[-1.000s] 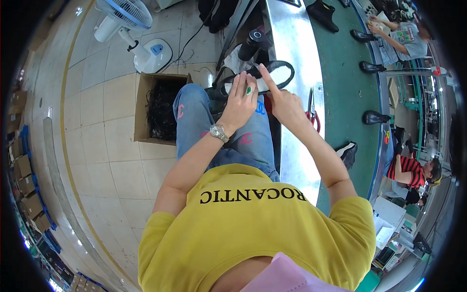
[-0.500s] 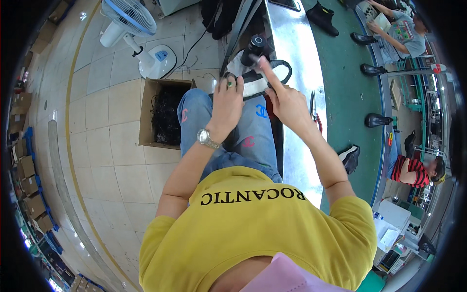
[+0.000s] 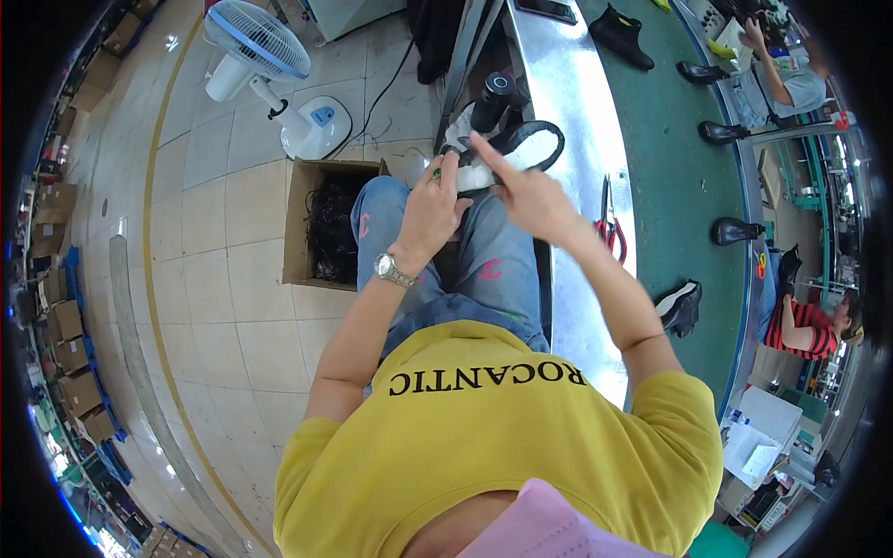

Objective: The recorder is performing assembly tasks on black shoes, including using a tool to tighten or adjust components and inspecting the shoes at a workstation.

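Note:
A black shoe with a white fleece lining (image 3: 521, 149) rests on my lap against the edge of the steel bench. My left hand (image 3: 433, 209), with a metal wristwatch, grips the shoe's near side and pinches a small green thing between its fingers. My right hand (image 3: 521, 191) lies over the lining with its index finger stretched out toward the shoe's opening. A black cylinder (image 3: 491, 98) stands just beyond the shoe.
Red-handled scissors (image 3: 609, 228) lie on the steel bench (image 3: 577, 84) to my right. Black shoes (image 3: 735, 231) ride on the green conveyor. An open cardboard box of black laces (image 3: 326, 223) and a floor fan (image 3: 265, 56) stand at my left. Other people sit across the belt.
Both hands have pushed forward, away from my body, with the shoe. My right index finger now points out over the lining.

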`<act>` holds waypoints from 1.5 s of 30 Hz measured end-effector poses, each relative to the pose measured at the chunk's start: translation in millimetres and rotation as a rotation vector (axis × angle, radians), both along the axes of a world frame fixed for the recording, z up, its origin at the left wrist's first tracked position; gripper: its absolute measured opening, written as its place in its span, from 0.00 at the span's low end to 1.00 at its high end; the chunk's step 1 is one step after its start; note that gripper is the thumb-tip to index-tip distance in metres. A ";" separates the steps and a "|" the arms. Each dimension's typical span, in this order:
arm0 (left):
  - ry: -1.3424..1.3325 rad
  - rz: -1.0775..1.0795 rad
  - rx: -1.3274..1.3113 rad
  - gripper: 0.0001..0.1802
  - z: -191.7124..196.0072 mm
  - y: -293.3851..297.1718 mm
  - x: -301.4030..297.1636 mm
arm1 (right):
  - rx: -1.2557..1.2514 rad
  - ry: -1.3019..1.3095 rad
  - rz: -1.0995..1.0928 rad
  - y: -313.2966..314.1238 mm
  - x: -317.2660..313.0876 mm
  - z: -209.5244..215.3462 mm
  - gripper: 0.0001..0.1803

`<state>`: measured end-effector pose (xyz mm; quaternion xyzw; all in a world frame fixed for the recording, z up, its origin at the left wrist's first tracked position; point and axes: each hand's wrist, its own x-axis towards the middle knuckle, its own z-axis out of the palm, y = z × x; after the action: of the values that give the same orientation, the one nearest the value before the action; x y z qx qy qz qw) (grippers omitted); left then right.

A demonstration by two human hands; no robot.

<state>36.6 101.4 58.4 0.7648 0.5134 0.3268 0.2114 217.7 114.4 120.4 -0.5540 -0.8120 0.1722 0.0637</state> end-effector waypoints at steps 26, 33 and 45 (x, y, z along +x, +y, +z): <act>-0.302 0.295 -0.262 0.19 -4.4 -89.0 -49.4 | -0.648 -0.168 0.411 -11.0 -46.2 71.5 0.30; -0.011 0.190 -0.255 0.14 -11.0 -96.8 -39.6 | -0.550 -0.285 0.604 -3.4 -56.2 68.1 0.30; -1.820 0.072 -1.178 0.28 -26.2 -58.2 -20.9 | -0.529 -0.055 0.375 -33.2 -13.3 45.1 0.32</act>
<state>15.8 43.2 32.2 -0.0016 0.2625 0.4799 0.8371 204.3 81.2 165.5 -0.3965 -0.8284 0.3710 -0.1374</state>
